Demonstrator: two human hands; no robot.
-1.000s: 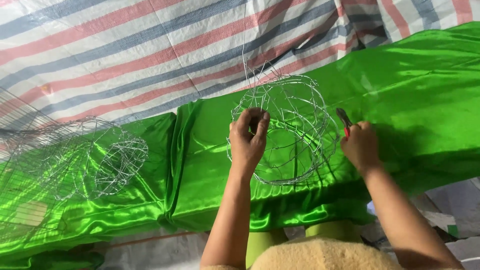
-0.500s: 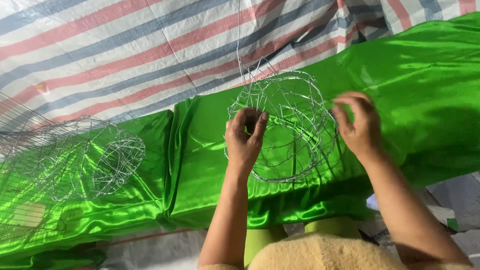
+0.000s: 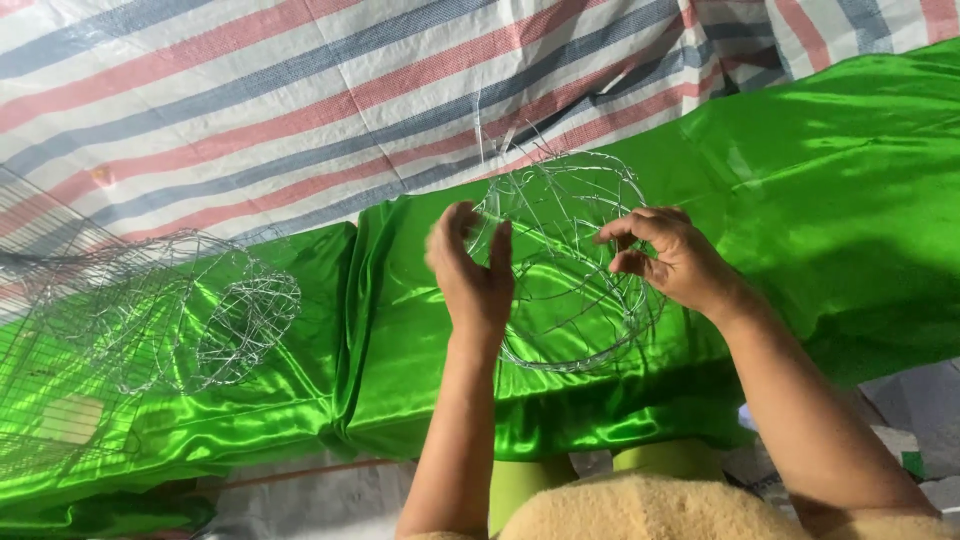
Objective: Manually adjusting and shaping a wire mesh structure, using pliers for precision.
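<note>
1. The person holds a round wire frame point(image 3: 570, 265) with both hands, above a shiny green cloth point(image 3: 830, 180) that covers the work surface
2. The left hand point(image 3: 472, 275) is on the left side of the wire frame; its fingers are closed together around the thin wires there, with the thumb pointing up
3. The right hand point(image 3: 672, 258) is on the right side of the same frame; the thumb and the forefinger are pinched together on a wire, and the other fingers are curled near it
4. The wire frame is shaped like an open ball made of many thin silver wires, and some loose wire ends stick up from its top
5. To the left, well apart from the hands, other wire frames point(image 3: 190, 305) lie on the green cloth
6. Behind the cloth hangs a striped tarp point(image 3: 300, 90) with red, blue and white bands
7. At the bottom edge a beige fluffy garment point(image 3: 640, 510) of the person is visible
</note>
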